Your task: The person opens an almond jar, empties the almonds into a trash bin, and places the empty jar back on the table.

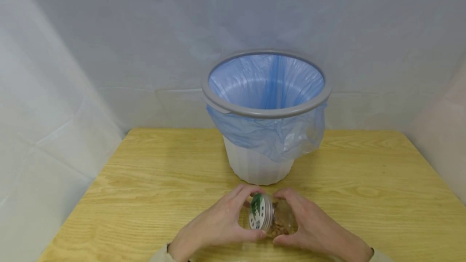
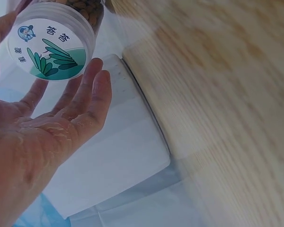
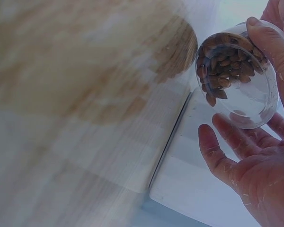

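Note:
A small clear jar of almonds lies tipped on its side between both hands, low over the front of the table. Its round lid faces left; in the left wrist view the lid carries a white label with green leaves. My left hand holds the lid's edge, thumb at the near side and fingers at the far side. Around the jar's body curves my right hand, thumb and fingers on opposite sides. The right wrist view shows the jar's clear base, with almonds gathered toward one side.
Just beyond the hands stands a white bin with a grey rim. A blue plastic bag lines it and hangs over its outside. The wooden table has pale sheeting behind and at both sides.

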The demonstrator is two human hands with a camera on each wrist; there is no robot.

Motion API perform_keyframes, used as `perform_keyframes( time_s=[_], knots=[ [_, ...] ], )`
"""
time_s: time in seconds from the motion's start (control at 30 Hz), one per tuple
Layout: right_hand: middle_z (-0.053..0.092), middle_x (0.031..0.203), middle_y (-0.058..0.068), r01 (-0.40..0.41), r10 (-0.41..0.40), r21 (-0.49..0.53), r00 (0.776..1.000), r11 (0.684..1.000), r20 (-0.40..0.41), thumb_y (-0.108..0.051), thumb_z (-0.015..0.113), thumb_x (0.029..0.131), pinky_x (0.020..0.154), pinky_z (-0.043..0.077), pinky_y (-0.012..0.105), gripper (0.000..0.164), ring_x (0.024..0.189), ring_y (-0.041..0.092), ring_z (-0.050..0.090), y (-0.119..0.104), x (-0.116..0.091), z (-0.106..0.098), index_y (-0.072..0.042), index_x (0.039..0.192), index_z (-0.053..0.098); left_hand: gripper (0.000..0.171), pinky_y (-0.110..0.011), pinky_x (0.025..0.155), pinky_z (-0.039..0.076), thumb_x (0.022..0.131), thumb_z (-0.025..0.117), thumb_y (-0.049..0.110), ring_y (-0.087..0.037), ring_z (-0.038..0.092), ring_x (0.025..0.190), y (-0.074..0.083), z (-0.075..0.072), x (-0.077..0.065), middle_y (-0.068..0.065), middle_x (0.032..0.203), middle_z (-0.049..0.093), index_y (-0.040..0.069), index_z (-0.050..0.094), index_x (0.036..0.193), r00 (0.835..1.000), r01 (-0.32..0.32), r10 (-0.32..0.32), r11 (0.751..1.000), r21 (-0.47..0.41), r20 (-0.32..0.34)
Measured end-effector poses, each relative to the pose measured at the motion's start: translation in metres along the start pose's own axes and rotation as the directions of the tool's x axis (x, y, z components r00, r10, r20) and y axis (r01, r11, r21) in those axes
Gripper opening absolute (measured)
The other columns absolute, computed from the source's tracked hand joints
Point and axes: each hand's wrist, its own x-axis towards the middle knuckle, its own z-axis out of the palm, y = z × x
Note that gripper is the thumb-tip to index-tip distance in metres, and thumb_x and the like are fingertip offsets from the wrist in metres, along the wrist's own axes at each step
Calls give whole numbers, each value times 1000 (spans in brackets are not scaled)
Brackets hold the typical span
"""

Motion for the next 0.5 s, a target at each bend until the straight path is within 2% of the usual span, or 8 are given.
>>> perform_keyframes(
  time_s=[0.3, 0.5],
  knots=[
    [56, 126, -13, 17, -17, -4, 1000, 1000, 0, -54, 86, 75, 91, 58, 32, 79, 113, 4, 60, 1, 0, 0, -22, 136, 46, 79, -31, 98, 55, 86, 71, 61, -8, 60, 114, -1, 0, 1, 9, 139, 53, 25, 40, 149, 1000, 9, -9, 999, -43, 13],
    [56, 126, -13, 18, -18, -1, 1000, 1000, -6, -52, 88, 74, 92, 58, 32, 80, 114, 4, 59, 1, 1, 1, -21, 136, 46, 80, -29, 96, 55, 86, 72, 61, -8, 62, 112, 0, -1, 1, 7, 140, 53, 24, 40, 150, 999, 31, -30, 997, -66, 21]
  ],
)
